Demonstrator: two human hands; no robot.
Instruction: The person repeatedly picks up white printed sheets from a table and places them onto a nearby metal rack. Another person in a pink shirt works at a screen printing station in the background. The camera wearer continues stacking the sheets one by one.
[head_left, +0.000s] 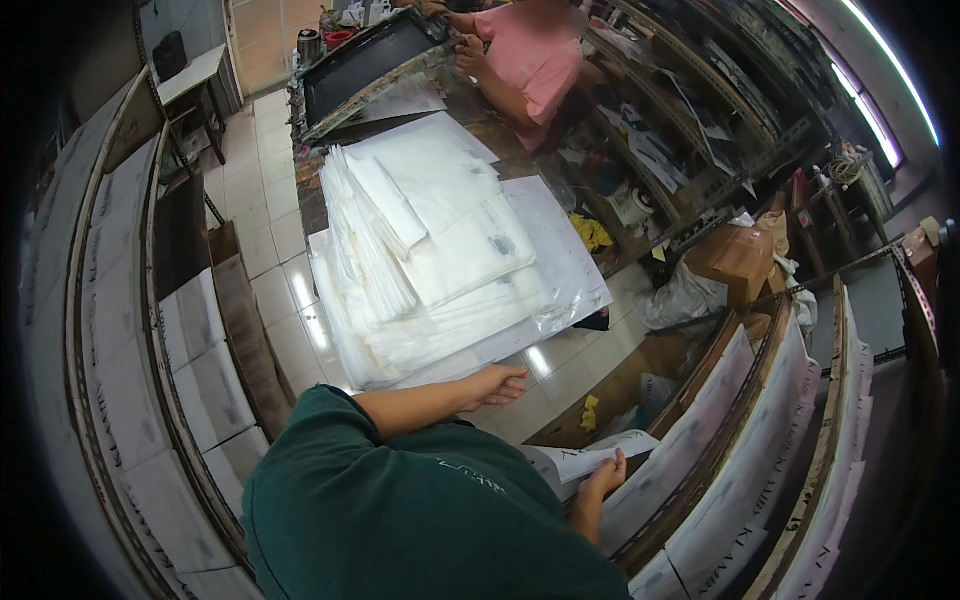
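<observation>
My right hand (pixel 603 477) is closed on the edge of a white printed sheet (pixel 590 458), beside the slanted rack at my right. I cannot tell whether the sheet is a flat bag. In front of my body, my left hand (pixel 497 387) is loosely closed, its fingers curled with nothing visible in them. It is near the front edge of the work table, above the tiled floor. On that table lies a large pile of white, translucent flat bags (pixel 450 235), some folded over and stacked unevenly. Clear plastic sheeting (pixel 560 240) shows under the pile's right side.
Racks with white printed pieces stand on my left (pixel 130 330) and right (pixel 740 470). Across the table a person in a pink shirt (pixel 530 65) handles a black framed screen (pixel 375 70). A cardboard box (pixel 733 262) and a yellow cloth (pixel 590 233) are at the right.
</observation>
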